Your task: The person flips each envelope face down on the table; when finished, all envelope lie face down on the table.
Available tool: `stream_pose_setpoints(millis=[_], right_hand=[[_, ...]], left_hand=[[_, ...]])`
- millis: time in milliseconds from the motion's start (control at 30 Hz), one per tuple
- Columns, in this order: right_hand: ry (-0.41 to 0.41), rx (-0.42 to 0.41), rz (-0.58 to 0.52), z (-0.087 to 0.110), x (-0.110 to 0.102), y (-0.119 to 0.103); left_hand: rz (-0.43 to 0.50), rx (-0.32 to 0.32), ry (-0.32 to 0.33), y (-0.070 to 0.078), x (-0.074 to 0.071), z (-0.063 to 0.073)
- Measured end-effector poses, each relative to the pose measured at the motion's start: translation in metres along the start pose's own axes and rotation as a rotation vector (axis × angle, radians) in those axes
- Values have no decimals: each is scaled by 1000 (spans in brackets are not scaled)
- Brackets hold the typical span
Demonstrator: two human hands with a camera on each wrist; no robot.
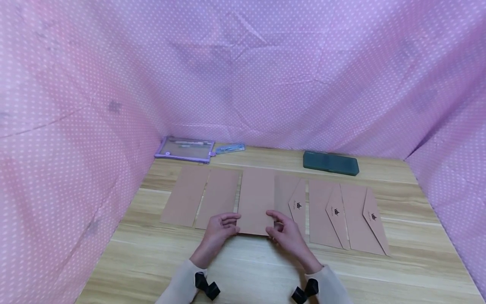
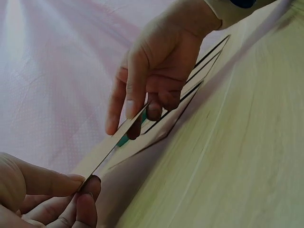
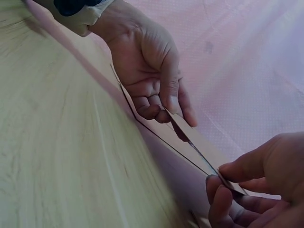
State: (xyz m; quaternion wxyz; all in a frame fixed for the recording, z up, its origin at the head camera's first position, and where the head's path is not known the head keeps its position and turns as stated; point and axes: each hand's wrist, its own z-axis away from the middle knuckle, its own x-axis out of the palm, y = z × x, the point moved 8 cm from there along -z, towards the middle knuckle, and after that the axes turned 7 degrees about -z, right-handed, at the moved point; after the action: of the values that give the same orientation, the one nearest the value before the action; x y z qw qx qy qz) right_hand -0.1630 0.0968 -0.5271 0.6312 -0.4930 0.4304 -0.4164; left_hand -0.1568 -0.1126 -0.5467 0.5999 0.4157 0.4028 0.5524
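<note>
A brown paper envelope [image 1: 257, 198] is in both hands, its plain side up and its near edge raised off the table. My left hand [image 1: 220, 231] pinches its near left corner; thumb above and curled fingers below show in the left wrist view. At the near right corner my right hand [image 1: 287, 237] pinches it the same way, as the right wrist view shows. Just right of it, partly covered by it, lies an envelope [image 1: 299, 190] with a pointed flap and a black crown print. A plain envelope [image 1: 218, 196] lies close by on the left.
Another plain envelope [image 1: 185, 194] lies at the far left. Two more crown-printed envelopes, one in the middle right [image 1: 320, 211] and one farther right [image 1: 357, 215], lie flat. Behind are a purple-edged pouch [image 1: 190, 151], a blue packet [image 1: 230, 148] and a dark green case [image 1: 330, 163]. Pink dotted cloth surrounds the table.
</note>
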Motion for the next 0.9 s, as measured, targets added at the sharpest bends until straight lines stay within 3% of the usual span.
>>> stream_pose_setpoints(millis=[133,333,500,733,900], right_hand=[[-1,-36,48,-4,7,-4],[17,-25,82,-6,14,-4],[19,8,146,-5,17,-3],[25,-11,222,-4,17,-3],[33,-4,273,-2,15,-5]], left_hand=[[-15,-5,28,-1,-9,0],[-61,4,78,1,-18,-1],[-106,19,65,4,-19,-1],[-209,39,60,10,-17,3],[-228,33,66,11,-17,5]])
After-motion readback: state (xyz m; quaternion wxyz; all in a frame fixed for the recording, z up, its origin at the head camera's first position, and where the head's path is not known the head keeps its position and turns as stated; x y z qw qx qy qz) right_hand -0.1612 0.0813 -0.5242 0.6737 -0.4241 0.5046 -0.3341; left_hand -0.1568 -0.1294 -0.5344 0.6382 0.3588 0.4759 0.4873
